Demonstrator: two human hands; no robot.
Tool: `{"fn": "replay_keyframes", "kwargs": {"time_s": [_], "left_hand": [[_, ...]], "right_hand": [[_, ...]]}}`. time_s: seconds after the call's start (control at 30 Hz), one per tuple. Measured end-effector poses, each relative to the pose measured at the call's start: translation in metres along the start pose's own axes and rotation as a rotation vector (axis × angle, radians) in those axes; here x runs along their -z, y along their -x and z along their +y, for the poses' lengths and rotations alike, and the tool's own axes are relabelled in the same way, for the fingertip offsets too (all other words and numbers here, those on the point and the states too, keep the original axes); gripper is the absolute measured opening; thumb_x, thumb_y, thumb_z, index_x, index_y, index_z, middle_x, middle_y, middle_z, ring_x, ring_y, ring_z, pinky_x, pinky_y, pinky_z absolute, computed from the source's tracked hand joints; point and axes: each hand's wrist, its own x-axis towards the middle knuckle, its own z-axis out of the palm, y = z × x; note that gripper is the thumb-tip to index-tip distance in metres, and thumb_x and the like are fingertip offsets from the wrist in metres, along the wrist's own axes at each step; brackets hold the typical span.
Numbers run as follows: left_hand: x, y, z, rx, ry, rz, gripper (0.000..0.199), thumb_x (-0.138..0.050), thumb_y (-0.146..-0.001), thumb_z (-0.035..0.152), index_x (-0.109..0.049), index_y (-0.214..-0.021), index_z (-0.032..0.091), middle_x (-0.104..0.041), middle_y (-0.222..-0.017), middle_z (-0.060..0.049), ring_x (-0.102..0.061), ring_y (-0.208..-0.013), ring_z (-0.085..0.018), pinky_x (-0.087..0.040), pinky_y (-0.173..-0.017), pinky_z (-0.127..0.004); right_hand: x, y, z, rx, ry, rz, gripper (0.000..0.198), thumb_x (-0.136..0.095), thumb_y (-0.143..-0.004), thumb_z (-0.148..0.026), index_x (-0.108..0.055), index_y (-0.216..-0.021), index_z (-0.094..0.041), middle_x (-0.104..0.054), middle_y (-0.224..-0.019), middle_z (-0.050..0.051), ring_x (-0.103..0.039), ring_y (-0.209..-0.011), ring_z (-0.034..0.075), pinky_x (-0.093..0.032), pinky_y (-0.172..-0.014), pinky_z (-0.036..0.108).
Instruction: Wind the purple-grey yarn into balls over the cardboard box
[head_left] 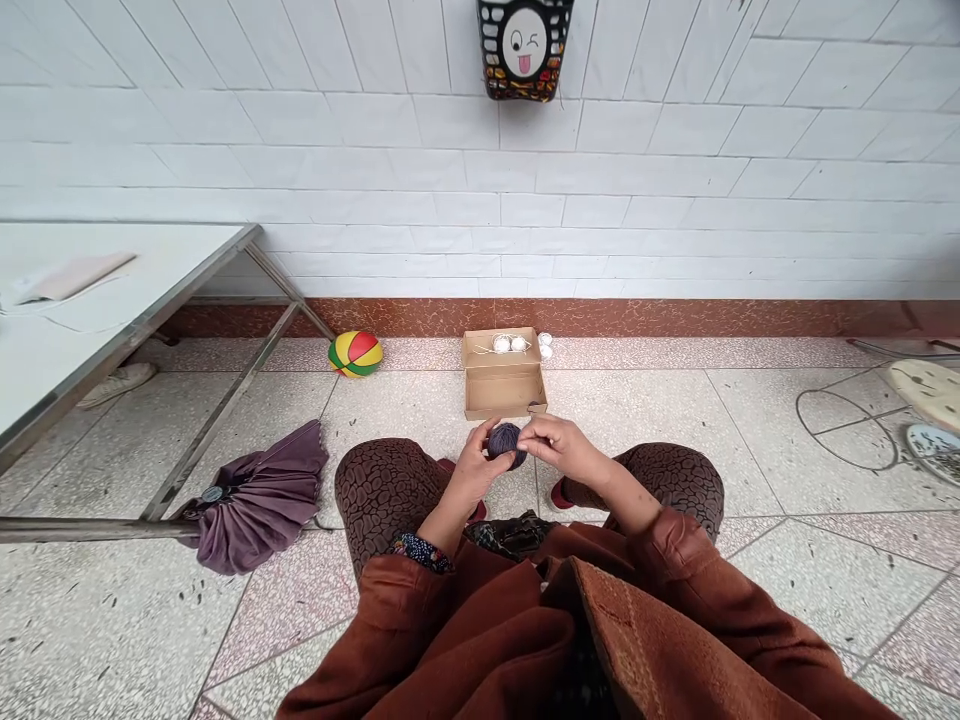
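Observation:
A dark purple-grey ball of yarn (504, 437) sits in my left hand (474, 468), whose thumb and fingers curve around it between my knees. My right hand (555, 442) pinches at the right side of the ball, fingertips closed on its yarn; the strand itself is too fine to make out. Just beyond my hands stands an open cardboard box (504, 385) on the floor. White balls of yarn (510, 344) with loose strands lie in its far part, and more white balls (546, 346) rest against its right side. Something small and dark (537, 407) shows at the box's near right corner.
To the left are a metal-framed table (187, 240), a folded purple umbrella (259, 500) and a colourful ball (355, 354). A black basket (525, 60) hangs on the white tiled wall (375, 140). At the far right stands a wire frame (847, 430) beside a round stool seat (926, 390).

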Motion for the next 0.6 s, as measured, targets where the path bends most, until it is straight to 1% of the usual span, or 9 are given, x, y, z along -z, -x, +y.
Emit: {"fn": "replay_keyframes", "kwargs": {"time_s": [0.07,0.13,0.2,0.27,0.33,0.37,0.47,0.53,0.6], "left_hand": [[-0.002,0.002,0.000,0.038,0.038,-0.112,0.077,-0.074,-0.068,0.025,-0.046,-0.140,0.023,-0.057,-0.113,-0.007,-0.055,-0.102,-0.022,-0.042,-0.094,-0.038],[-0.003,0.005,0.001,0.043,0.097,-0.225,0.085,-0.075,-0.067,0.024,-0.040,-0.144,0.024,-0.057,-0.111,-0.006,-0.055,-0.101,-0.022,-0.041,-0.094,-0.038],[-0.005,0.008,0.005,0.029,0.204,-0.319,0.085,-0.075,-0.067,0.023,-0.041,-0.145,0.026,-0.058,-0.116,-0.006,-0.055,-0.106,-0.023,-0.039,-0.097,-0.039],[-0.007,0.011,0.010,0.010,0.332,-0.372,0.079,-0.074,-0.069,0.023,-0.046,-0.142,0.027,-0.056,-0.127,-0.007,-0.051,-0.118,-0.025,-0.037,-0.103,-0.039],[-0.009,0.013,0.015,0.010,0.438,-0.382,0.072,-0.073,-0.070,0.023,-0.052,-0.138,0.026,-0.054,-0.136,-0.007,-0.046,-0.128,-0.027,-0.034,-0.107,-0.039],[-0.009,0.014,0.017,0.025,0.482,-0.374,0.068,-0.073,-0.071,0.023,-0.054,-0.136,0.026,-0.055,-0.136,-0.007,-0.046,-0.129,-0.028,-0.035,-0.107,-0.040],[-0.008,0.013,0.018,0.095,0.587,-0.320,0.059,-0.071,-0.073,0.024,-0.059,-0.131,0.023,-0.060,-0.129,-0.009,-0.053,-0.123,-0.029,-0.040,-0.103,-0.042],[-0.006,0.009,0.015,0.115,0.627,-0.259,0.050,-0.071,-0.073,0.025,-0.063,-0.122,0.020,-0.064,-0.123,-0.010,-0.057,-0.117,-0.028,-0.042,-0.100,-0.042],[-0.003,0.003,0.011,0.112,0.645,-0.176,0.041,-0.073,-0.073,0.026,-0.065,-0.112,0.019,-0.066,-0.116,-0.010,-0.060,-0.111,-0.026,-0.044,-0.097,-0.042]], "right_hand": [[0.005,-0.009,0.007,0.006,-0.006,0.030,0.027,-0.055,-0.097,-0.042,-0.067,-0.087,-0.021,-0.063,-0.081,0.004,-0.059,-0.075,0.016,-0.046,-0.073,0.028],[0.007,-0.016,0.017,-0.004,-0.024,0.060,0.027,-0.056,-0.096,-0.042,-0.067,-0.086,-0.020,-0.064,-0.082,0.004,-0.059,-0.076,0.016,-0.046,-0.073,0.028],[0.003,-0.017,0.028,-0.046,-0.042,0.099,0.027,-0.058,-0.095,-0.042,-0.066,-0.083,-0.020,-0.064,-0.080,0.004,-0.059,-0.076,0.016,-0.046,-0.073,0.028],[-0.006,-0.012,0.038,-0.114,-0.057,0.151,0.025,-0.059,-0.094,-0.040,-0.066,-0.082,-0.020,-0.063,-0.078,0.003,-0.058,-0.076,0.016,-0.045,-0.073,0.028],[-0.018,-0.004,0.047,-0.187,-0.079,0.195,0.023,-0.058,-0.094,-0.038,-0.065,-0.082,-0.019,-0.063,-0.078,0.002,-0.057,-0.075,0.016,-0.045,-0.072,0.028],[-0.025,0.001,0.051,-0.218,-0.096,0.210,0.022,-0.057,-0.094,-0.036,-0.065,-0.083,-0.019,-0.063,-0.077,0.002,-0.057,-0.073,0.016,-0.045,-0.071,0.027],[-0.043,0.018,0.059,-0.281,-0.130,0.201,0.020,-0.053,-0.094,-0.032,-0.063,-0.084,-0.018,-0.061,-0.074,0.001,-0.055,-0.068,0.015,-0.044,-0.067,0.026],[-0.051,0.026,0.060,-0.280,-0.107,0.160,0.020,-0.052,-0.095,-0.030,-0.062,-0.083,-0.018,-0.060,-0.074,0.001,-0.055,-0.069,0.015,-0.045,-0.067,0.026],[-0.056,0.031,0.057,-0.249,-0.066,0.097,0.020,-0.050,-0.096,-0.030,-0.063,-0.085,-0.018,-0.062,-0.079,0.003,-0.058,-0.074,0.016,-0.047,-0.071,0.027]]}}
